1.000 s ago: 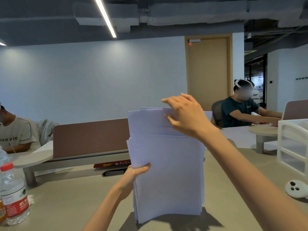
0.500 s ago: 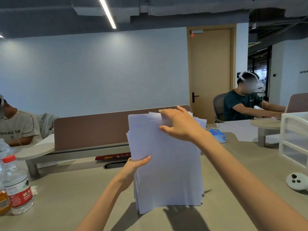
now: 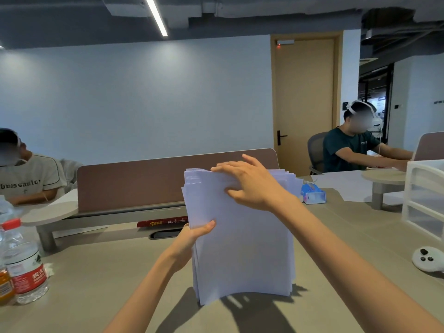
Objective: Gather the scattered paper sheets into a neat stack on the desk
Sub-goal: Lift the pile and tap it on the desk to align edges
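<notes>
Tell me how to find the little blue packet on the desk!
Find the tall stack of white paper standing on edge on the beige desk, held by the left hand and right hand. Look just right of its top. The tissue pack lies there, the only blue thing on the desk.

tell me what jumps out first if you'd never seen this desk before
The sheaf of white paper sheets stands on edge at the middle of the desk, its top edges uneven. The left hand grips its left edge and the right hand lies flat over its top. A red-capped water bottle stands at the far left, a white controller at the right.
</notes>
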`<control>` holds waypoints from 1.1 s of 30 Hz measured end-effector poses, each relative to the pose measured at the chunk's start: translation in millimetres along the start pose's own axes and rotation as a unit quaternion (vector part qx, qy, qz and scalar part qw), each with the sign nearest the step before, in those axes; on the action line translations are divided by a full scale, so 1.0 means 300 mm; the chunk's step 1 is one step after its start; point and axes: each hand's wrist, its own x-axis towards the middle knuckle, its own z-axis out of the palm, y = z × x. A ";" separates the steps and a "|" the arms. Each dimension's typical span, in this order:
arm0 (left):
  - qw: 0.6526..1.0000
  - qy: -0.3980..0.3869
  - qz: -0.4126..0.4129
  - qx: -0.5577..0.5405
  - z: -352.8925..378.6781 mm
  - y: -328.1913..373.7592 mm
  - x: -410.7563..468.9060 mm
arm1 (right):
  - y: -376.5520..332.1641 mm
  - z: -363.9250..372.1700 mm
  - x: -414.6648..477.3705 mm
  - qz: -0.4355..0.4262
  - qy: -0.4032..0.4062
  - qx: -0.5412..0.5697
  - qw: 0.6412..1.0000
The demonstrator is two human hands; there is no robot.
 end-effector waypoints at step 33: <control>0.993 0.053 0.099 0.026 0.068 0.091 -0.061 | 0.026 0.149 -0.260 0.249 0.166 0.521 0.800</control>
